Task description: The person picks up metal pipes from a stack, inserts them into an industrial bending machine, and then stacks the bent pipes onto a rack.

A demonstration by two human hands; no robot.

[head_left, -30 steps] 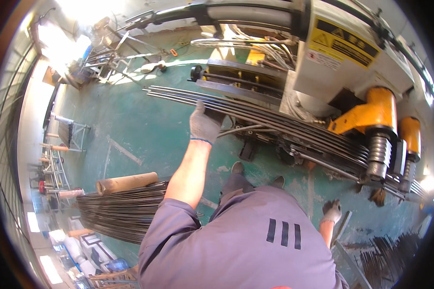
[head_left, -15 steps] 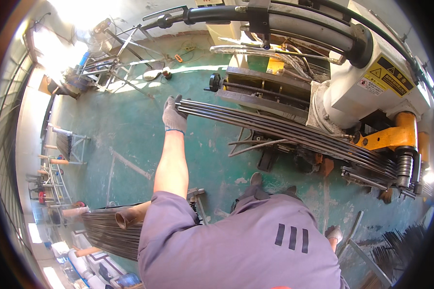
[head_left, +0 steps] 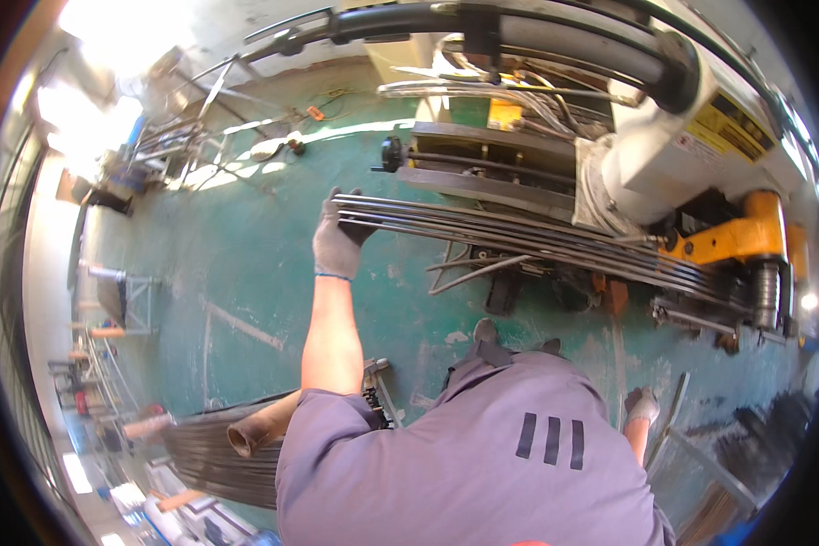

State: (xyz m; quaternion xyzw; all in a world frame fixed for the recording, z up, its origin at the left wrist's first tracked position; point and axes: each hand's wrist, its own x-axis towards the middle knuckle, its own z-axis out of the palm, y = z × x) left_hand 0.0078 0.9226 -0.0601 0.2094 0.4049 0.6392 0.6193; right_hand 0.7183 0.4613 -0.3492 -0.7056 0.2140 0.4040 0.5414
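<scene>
My left hand [head_left: 337, 244], in a grey knit glove, is closed around the near ends of a bundle of long thin metal rods [head_left: 510, 229]. The rods run level to the right, along the front of a machine, to its orange arm [head_left: 733, 237] and a coil spring [head_left: 767, 293], where their far ends are hard to make out. Low at my right side hangs my right hand [head_left: 643, 409], gloved as well and away from the rods. Its fingers are too small and blurred to read.
The machine's steel rails [head_left: 496, 164] and black hand knob [head_left: 391, 155] lie beyond the rods. At lower left, a rack holds many dark rods [head_left: 223, 450] and a brown tube [head_left: 264, 425]. More dark rods [head_left: 769, 441] and a metal frame [head_left: 710, 469] are at lower right.
My left hand still grips the rods and has shifted slightly right and down in view. My right hand shows more fully and sits higher. The whole view has shifted a little.
</scene>
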